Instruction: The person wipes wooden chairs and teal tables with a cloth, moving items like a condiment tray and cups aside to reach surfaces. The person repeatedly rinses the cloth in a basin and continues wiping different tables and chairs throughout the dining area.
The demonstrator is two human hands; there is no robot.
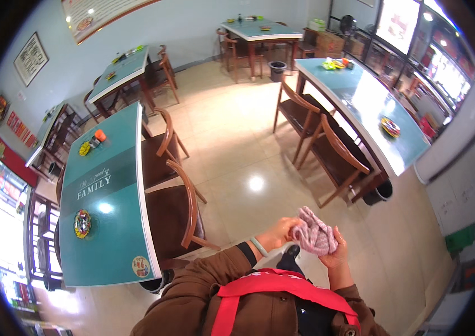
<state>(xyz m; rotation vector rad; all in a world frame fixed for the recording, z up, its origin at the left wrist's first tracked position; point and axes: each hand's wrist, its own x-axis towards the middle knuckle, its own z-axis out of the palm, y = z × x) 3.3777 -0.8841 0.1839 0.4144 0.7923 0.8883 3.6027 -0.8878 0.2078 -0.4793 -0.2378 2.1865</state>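
Observation:
A bunched pink and white cloth (314, 235) is held between my two hands, in front of my body and above the tiled floor. My left hand (286, 230), with a pale bangle at the wrist, grips the cloth's left end, fingers closed. On the cloth's lower right side, my right hand (335, 251) is closed around it, thumb upward. Both hands look wet. A red apron (279, 283) covers part of my brown jacket.
A green-topped table (116, 227) with a flower-shaped dish (82, 224) stands at left, wooden chairs (174, 210) along its side. Another table (346, 90) with chairs (334, 155) is at right. More tables stand further back. A black bin (277, 70) is near the far table.

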